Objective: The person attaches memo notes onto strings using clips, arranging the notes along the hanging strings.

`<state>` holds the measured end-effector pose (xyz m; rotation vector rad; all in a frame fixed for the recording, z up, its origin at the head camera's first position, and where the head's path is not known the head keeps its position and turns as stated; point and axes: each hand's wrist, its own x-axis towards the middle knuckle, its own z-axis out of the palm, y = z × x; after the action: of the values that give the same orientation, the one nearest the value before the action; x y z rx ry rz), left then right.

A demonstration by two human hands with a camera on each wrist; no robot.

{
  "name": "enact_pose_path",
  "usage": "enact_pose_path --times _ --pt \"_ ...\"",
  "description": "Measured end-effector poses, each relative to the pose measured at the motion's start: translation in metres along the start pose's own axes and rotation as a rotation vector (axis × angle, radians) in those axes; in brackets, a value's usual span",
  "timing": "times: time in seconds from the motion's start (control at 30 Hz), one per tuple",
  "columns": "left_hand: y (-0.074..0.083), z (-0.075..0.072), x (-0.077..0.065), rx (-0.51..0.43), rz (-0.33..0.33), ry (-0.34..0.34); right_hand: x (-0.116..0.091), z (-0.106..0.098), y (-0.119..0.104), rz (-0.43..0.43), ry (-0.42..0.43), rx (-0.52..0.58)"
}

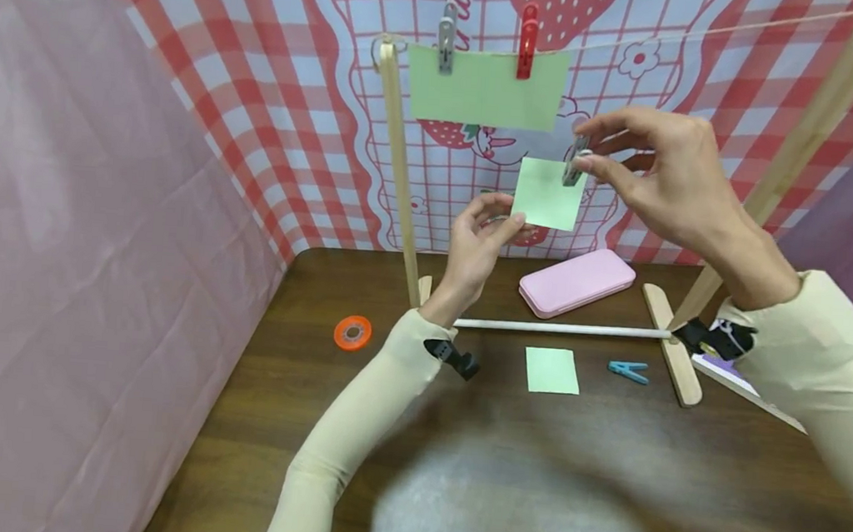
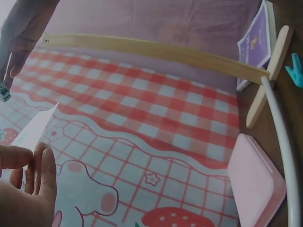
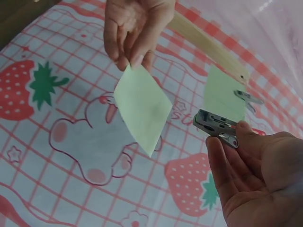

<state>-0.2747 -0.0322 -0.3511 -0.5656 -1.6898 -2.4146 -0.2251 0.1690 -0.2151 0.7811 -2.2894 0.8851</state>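
My left hand point(image 1: 477, 241) pinches a square pale green paper point(image 1: 547, 196) by its lower left corner, thumb in front. In the right wrist view that paper point(image 3: 144, 109) hangs from the fingertips, apart from the clip. My right hand point(image 1: 663, 172) holds a grey clothespin point(image 1: 575, 162) between thumb and fingers; it overlaps the paper's upper right in the head view. Above, a larger green sheet point(image 1: 485, 95) hangs on the string point(image 1: 640, 39), held by a grey clothespin point(image 1: 447, 42) and a red clothespin point(image 1: 527, 44).
Wooden posts point(image 1: 398, 155) carry the string, joined low down by a white rod point(image 1: 564, 329). On the table lie a pink case point(image 1: 577, 283), a green paper square point(image 1: 552, 370), a blue clothespin point(image 1: 627, 370) and an orange tape roll point(image 1: 353, 333). A purple-and-white item point(image 1: 733, 378) lies at right.
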Motion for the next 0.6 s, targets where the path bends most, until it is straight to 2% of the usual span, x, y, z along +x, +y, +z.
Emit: enact_pose_path --times 0.23,0.6 --pt "0.005 0.014 0.011 -0.042 0.029 -0.062 0.012 -0.012 -0.007 -0.013 0.025 -0.029" --pt "0.017 0.028 0.029 -0.12 0.06 -0.069 0.03 -0.027 -0.017 -0.022 0.099 -0.076"
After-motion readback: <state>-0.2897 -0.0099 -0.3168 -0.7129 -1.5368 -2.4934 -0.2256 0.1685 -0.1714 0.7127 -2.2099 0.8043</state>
